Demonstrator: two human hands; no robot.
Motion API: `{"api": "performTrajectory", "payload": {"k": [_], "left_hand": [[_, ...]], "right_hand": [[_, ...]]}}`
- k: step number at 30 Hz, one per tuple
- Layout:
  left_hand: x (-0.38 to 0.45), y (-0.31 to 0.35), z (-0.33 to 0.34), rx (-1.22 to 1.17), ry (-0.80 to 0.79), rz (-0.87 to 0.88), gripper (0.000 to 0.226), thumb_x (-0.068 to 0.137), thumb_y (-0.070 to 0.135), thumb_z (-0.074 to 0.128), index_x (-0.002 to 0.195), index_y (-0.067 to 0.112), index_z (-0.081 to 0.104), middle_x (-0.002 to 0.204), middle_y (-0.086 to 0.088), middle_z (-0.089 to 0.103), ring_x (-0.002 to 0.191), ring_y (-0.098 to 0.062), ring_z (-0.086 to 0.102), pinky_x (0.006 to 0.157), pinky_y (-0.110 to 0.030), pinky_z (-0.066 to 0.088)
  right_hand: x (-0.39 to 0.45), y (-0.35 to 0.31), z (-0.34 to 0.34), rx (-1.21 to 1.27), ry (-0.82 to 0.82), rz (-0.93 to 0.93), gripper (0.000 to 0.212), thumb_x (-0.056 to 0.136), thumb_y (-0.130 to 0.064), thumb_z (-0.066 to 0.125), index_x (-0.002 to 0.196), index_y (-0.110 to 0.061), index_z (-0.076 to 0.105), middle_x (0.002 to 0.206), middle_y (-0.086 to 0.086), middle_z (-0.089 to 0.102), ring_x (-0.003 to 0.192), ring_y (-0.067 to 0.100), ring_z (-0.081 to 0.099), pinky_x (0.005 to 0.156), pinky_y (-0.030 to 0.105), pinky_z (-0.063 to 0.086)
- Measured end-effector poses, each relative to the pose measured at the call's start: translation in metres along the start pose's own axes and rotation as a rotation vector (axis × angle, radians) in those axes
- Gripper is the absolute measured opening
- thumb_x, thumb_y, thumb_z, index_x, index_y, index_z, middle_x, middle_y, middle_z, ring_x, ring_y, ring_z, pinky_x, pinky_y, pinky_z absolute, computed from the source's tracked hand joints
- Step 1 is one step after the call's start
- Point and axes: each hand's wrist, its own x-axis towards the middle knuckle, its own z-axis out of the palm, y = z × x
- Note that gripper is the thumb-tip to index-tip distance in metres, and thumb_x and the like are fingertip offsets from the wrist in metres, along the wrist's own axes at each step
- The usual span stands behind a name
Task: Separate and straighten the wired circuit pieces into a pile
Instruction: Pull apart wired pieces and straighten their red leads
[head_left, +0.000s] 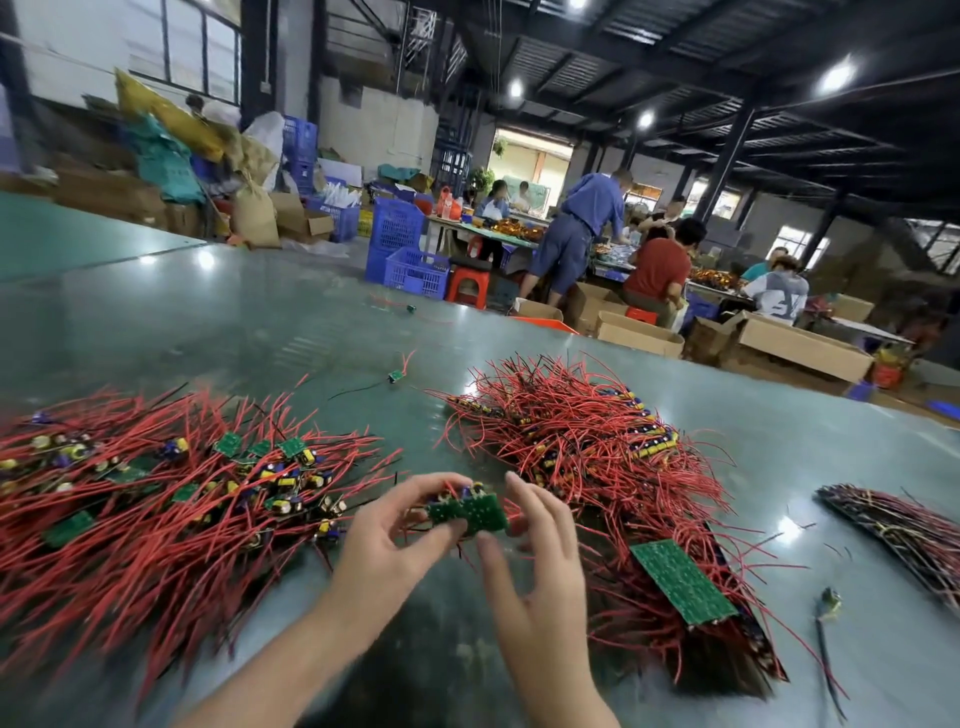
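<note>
Both the left hand (384, 545) and right hand (540, 566) pinch a small green wired circuit board (467, 512) with curled fingers (535, 506) above the glossy green desk (260, 312), between two red-wired piles.

Beside the glossy teal-green table's (260, 322) front edge, both wire heaps (156, 499) are bright red with black strands. The held circuit piece (467, 512) is green, dotted silver; behind it, yellow-and-purple components (306, 457). Farther back, blue crates (397, 223).
</note>
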Motion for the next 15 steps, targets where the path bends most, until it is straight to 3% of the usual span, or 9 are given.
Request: {"api": "performTrajectory", "payload": {"k": [4, 6, 9, 11, 13, 15], "left_hand": [[-0.001, -0.002, -0.001, 0.020, -0.028, -0.009, 0.046, 0.072, -0.004, 0.074, 0.104, 0.028, 0.069, 0.099, 0.003, 0.072, 0.090, -0.009, 0.067, 0.079, -0.015, 0.051], [-0.002, -0.003, 0.000, -0.010, -0.007, -0.008, 0.035, 0.066, 0.002, 0.076, 0.094, 0.021, 0.069, 0.098, 0.002, 0.071, 0.087, -0.010, 0.067, 0.076, -0.016, 0.052], [-0.001, -0.004, -0.001, 0.029, -0.006, -0.024, 0.029, 0.066, -0.003, 0.076, 0.083, 0.020, 0.069, 0.090, 0.001, 0.070, 0.080, -0.007, 0.067, 0.072, -0.014, 0.051], [-0.001, -0.003, -0.002, 0.042, -0.040, -0.061, 0.033, 0.070, -0.005, 0.074, 0.085, 0.024, 0.070, 0.086, -0.002, 0.071, 0.078, -0.009, 0.067, 0.071, -0.016, 0.053], [0.000, -0.004, -0.003, 0.069, -0.067, -0.072, 0.036, 0.073, -0.006, 0.073, 0.085, 0.027, 0.070, 0.087, -0.004, 0.072, 0.080, -0.011, 0.068, 0.073, -0.019, 0.054], [0.000, -0.004, -0.004, 0.073, -0.078, -0.083, 0.035, 0.073, -0.007, 0.073, 0.086, 0.025, 0.070, 0.088, -0.004, 0.072, 0.081, -0.010, 0.068, 0.072, -0.018, 0.053]], "right_hand": [[0.002, 0.007, -0.001, 0.050, -0.091, 0.074, 0.037, 0.080, -0.016, 0.064, 0.107, -0.039, 0.056, 0.102, -0.015, 0.059, 0.085, -0.002, 0.055, 0.074, 0.006, 0.040], [0.003, 0.008, -0.003, 0.030, -0.072, 0.086, 0.031, 0.078, -0.015, 0.064, 0.097, -0.039, 0.060, 0.093, -0.018, 0.061, 0.080, -0.001, 0.054, 0.071, 0.006, 0.038], [0.003, 0.011, -0.003, -0.179, -0.025, 0.041, 0.015, 0.076, -0.029, 0.063, 0.091, -0.032, 0.066, 0.089, -0.030, 0.059, 0.083, 0.000, 0.043, 0.079, 0.011, 0.032], [0.002, 0.012, -0.004, -0.174, -0.056, 0.071, 0.017, 0.076, -0.038, 0.055, 0.091, -0.037, 0.062, 0.092, -0.033, 0.060, 0.090, -0.004, 0.045, 0.089, 0.013, 0.026], [0.003, 0.013, -0.005, -0.031, -0.175, 0.122, 0.011, 0.080, -0.034, 0.055, 0.088, -0.040, 0.060, 0.097, -0.026, 0.062, 0.093, -0.004, 0.054, 0.092, 0.024, 0.036], [0.004, 0.013, -0.007, 0.074, -0.237, 0.147, 0.019, 0.082, -0.022, 0.058, 0.091, -0.038, 0.060, 0.090, -0.015, 0.066, 0.088, 0.001, 0.061, 0.080, 0.025, 0.046]]}}
